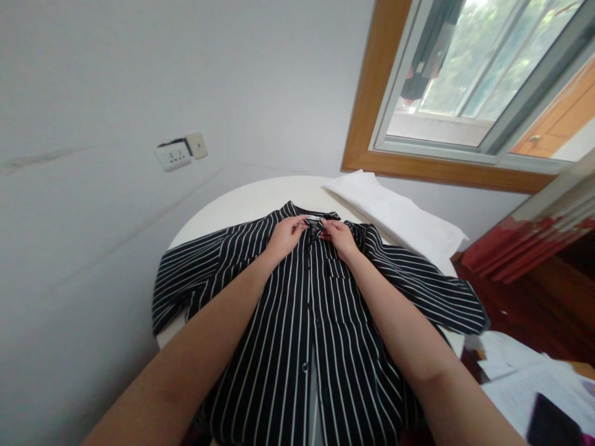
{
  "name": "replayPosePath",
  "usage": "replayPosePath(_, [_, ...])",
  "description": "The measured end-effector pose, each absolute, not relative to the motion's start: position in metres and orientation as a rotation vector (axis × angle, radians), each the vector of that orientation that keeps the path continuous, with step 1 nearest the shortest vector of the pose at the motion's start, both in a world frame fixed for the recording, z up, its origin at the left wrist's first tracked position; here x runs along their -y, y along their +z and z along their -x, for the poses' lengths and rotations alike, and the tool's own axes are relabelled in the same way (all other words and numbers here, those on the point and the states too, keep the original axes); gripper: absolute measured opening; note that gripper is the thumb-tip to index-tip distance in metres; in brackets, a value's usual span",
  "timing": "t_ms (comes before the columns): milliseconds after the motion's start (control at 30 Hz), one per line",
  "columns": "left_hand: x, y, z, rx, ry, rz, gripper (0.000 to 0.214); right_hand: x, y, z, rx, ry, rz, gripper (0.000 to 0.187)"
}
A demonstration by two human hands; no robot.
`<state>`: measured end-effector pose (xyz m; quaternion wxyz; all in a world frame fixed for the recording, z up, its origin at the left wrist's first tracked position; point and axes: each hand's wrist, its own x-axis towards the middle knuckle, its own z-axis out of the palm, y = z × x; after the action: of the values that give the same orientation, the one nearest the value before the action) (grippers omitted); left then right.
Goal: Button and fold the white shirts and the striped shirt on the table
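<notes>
A black shirt with white stripes point(288, 322) lies front side up on a round white table point(223, 204), sleeves spread to both sides. At its neck, my left hand point(287, 237) pinches the left part of the collar opening. My right hand point(341, 237) grips the collar's right part between thumb and fingers, a short gap away. Between the hands, a pale label point(313, 217) shows inside the neck. Down the middle the front edges lie close together, with a button point(305, 367) visible low on the placket; lower down they part slightly.
Folded white cloth or paper point(395, 214) lies at the table's back right. Papers point(534, 378) and a dark flat object point(553, 421) are at lower right. Behind the table are a wall with a socket point(174, 156) and a wood-framed window point(446, 170); a red-and-white curtain point(525, 238) hangs right.
</notes>
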<state>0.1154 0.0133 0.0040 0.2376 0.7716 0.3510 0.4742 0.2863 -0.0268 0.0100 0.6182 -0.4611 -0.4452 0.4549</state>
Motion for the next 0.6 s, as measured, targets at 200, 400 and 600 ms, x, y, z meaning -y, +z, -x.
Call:
replayPosePath(200, [-0.013, 0.009, -0.106, -1.164, 1.323, -2.298, 0.025, 0.026, 0.009, -0.286, 1.035, 1.058, 1.07, 0.047])
replayPosePath(400, [-0.005, 0.023, -0.1, -1.373, 1.415, -2.442, 0.013, 0.027, 0.008, -0.286, 1.049, 1.071, 1.064, 0.048])
replayPosePath(600, [0.001, 0.028, -0.1, -1.222, 1.32, -2.558, 0.016, 0.029, 0.016, -0.287, 1.004, 1.005, 1.066, 0.048])
